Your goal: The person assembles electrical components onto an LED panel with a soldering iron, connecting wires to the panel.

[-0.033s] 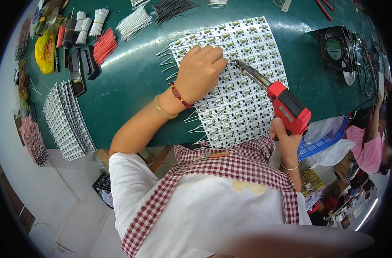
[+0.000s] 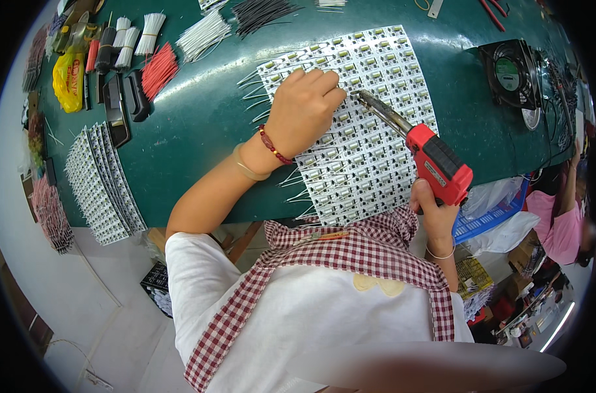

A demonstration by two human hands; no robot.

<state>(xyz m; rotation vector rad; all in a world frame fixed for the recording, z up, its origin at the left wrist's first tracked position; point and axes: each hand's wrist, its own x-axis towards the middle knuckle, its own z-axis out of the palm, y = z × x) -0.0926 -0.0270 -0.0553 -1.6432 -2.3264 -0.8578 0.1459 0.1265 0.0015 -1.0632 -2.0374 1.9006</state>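
A large white panel of small circuit boards (image 2: 383,164) lies on the green table. White wires (image 2: 252,98) stick out along its left edge. My left hand (image 2: 304,108) rests on the panel with its fingers curled closed; what they pinch, if anything, is hidden beneath the knuckles. In my right hand (image 2: 435,209), at the panel's near right side, is the handle of a red and black soldering gun (image 2: 442,164). Its metal tip points up and left, down at the boards just right of my left fingers.
Stacked circuit panels (image 2: 105,187) lie at the left. Behind them are red wires (image 2: 160,71), white wires (image 2: 204,36), black wires (image 2: 262,16) and a yellow bag (image 2: 69,82). A black fan (image 2: 509,74) stands at right, above a blue basket (image 2: 491,219). Another person's pink sleeve (image 2: 559,229) shows far right.
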